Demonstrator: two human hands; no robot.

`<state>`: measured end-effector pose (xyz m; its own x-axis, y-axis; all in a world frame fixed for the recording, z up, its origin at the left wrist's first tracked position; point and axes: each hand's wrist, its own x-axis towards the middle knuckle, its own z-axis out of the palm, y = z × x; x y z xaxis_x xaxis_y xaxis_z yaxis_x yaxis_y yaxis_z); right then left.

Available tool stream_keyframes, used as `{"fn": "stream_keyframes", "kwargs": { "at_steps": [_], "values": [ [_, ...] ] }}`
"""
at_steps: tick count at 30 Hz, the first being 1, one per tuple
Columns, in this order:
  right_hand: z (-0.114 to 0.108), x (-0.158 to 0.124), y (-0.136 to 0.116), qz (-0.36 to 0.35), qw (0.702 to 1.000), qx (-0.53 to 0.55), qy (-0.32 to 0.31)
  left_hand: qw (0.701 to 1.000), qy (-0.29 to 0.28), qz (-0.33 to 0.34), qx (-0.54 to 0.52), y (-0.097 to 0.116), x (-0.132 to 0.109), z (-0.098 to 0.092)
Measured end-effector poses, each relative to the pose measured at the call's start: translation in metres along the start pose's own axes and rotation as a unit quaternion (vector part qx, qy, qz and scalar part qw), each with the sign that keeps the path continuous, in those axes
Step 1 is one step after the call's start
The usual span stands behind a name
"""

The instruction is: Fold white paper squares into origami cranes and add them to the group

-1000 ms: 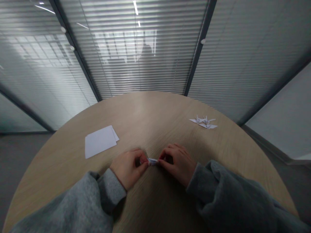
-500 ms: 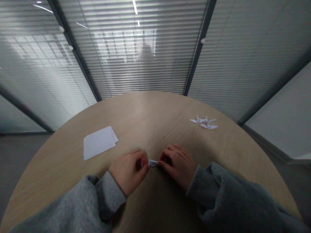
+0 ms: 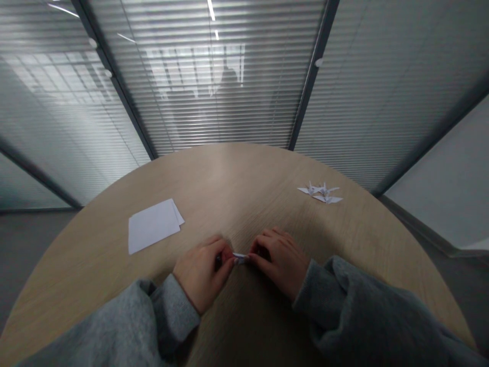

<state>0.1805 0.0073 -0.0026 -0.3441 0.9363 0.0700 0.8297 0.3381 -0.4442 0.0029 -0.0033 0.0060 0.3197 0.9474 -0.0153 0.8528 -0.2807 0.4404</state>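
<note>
At the near middle of the worktop (image 3: 237, 193), in my view: 1 small folded paper (image 3: 240, 259), directly between left hand (image 3: 204, 272) and right hand (image 3: 281, 262), long axis crosswise, neither nearer. Left grip: thumb and finger pinched on 1 end. Right grip: likewise, opposite end. Both backs upward, fingers curled.

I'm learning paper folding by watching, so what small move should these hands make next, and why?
Probably a light press of the right fingertips to firm the fold, with the left hand as anchor: it and the right hand pinch opposite ends of the small folded paper, leaving only its middle exposed.
</note>
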Motion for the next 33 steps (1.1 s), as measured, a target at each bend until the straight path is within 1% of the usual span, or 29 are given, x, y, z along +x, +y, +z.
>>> {"fn": "stream_keyframes", "kwargs": {
  "at_steps": [9, 15, 19, 24, 28, 33],
  "values": [
    [0.0009, -0.0019, -0.0055, 0.014, 1.0, -0.02, 0.015, 1.0, 0.004, -0.001, 0.015, 0.0003, 0.0003, 0.0016],
    [0.0002, -0.003, -0.0034, 0.0, 1.0, -0.001, 0.012, 1.0, -0.004, 0.003, 0.028, -0.0009, 0.0011, 0.0019],
    [-0.0012, -0.0034, -0.0033, -0.003, 1.0, 0.004, 0.006, 1.0, 0.002, 0.009, 0.025, -0.0009, 0.0006, 0.0021],
    [-0.0025, -0.0023, -0.0041, 0.001, 1.0, -0.002, -0.004, 0.999, 0.009, 0.003, 0.035, -0.0001, -0.0012, 0.0027],
    [-0.001, -0.002, -0.0034, -0.008, 1.0, -0.013, 0.001, 0.999, 0.006, -0.001, 0.05, 0.0012, -0.0023, 0.0026],
    [0.0013, -0.0036, -0.0064, 0.008, 1.0, -0.02, 0.006, 0.998, 0.0, -0.001, 0.06, 0.0025, -0.0037, 0.0027]
  ]
}}
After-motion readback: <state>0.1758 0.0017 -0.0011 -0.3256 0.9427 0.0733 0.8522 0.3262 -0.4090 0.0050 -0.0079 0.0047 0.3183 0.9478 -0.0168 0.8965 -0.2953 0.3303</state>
